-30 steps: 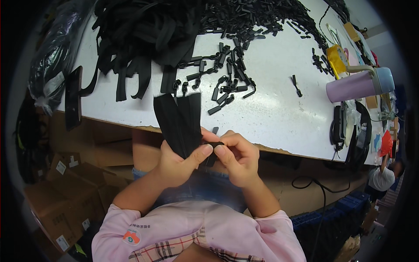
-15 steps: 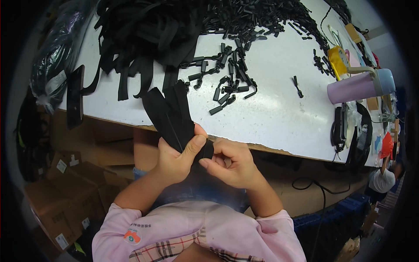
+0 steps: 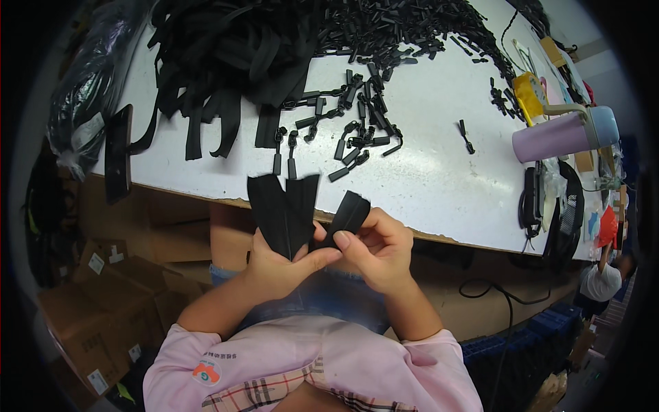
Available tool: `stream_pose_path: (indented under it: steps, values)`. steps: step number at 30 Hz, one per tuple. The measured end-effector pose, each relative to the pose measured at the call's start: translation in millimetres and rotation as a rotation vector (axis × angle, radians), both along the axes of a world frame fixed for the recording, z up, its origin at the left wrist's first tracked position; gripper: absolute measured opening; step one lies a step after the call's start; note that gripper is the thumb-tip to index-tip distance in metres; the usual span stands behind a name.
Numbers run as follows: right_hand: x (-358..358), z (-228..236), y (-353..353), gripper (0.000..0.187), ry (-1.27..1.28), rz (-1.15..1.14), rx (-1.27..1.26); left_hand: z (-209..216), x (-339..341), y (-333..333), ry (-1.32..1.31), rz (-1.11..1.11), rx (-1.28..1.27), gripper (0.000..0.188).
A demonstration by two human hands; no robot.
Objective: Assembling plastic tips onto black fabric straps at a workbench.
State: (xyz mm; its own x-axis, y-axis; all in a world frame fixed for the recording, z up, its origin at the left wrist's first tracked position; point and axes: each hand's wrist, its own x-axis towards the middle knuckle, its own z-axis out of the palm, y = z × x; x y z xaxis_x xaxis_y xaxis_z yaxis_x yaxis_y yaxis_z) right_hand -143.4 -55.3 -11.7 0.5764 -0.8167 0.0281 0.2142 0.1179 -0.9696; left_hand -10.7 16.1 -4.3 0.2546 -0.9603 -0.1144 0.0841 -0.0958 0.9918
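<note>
1. Your L hand (image 3: 273, 269) is closed on a wide, flat black fabric tape w/ a forked top (image 3: 280, 218); the fork sticks up past your fingers, toward the desk.
2. Your R hand (image 3: 381, 254) pinches a narrower, flat black fabric end (image 3: 351, 211) btwn thumb & fingers, its tip angled up & to the R.
3. Both bits are held in front of you, by the near edge of the white-topped desk w/ chipped brown rim (image 3: 432, 185). Can't tell if they're 1 piece; your hands hide the join.
4. Thumb tips v. close; can't tell if they touch.
5. Just beyond the fork, 2 black zip sliders w/ long rectangular pulls (image 3: 292, 154) lie side by side on the desk.
6. Farther back, slightly R: a loose cluster of black sliders (image 3: 367, 117); behind that, a big dense heap of small black parts (image 3: 405, 24). One lone black slider (image 3: 467, 137) lies well apart, to the R.
7. Back L: tangled pile of long black fabric strips (image 3: 237, 55), some ends hanging fwd. Nr the L edge, a dark flat rectangular slab (image 3: 118, 154).
8. R side: lilac cylindrical bottle w/ pale blue lid (image 3: 552, 144), next to a yellow item (image 3: 528, 96).
9. Below L: brown cardboard boxes (image 3: 103, 309).
</note>
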Motion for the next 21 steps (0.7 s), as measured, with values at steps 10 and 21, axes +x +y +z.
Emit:
stream_pose_path:
  steps: [10, 21]
  values:
    - [-1.3, 6.3, -10.4, 0.01, 0.018, -0.119, -0.107, -0.4, 9.9, -5.4, -0.045, -0.174, 0.092, 0.017]
    - [5.5, 7.2, -2.2, 0.014, 0.263, -0.223, -0.613, 0.4, -1.3, -12.6, 0.149, -0.04, -0.02, 0.007]
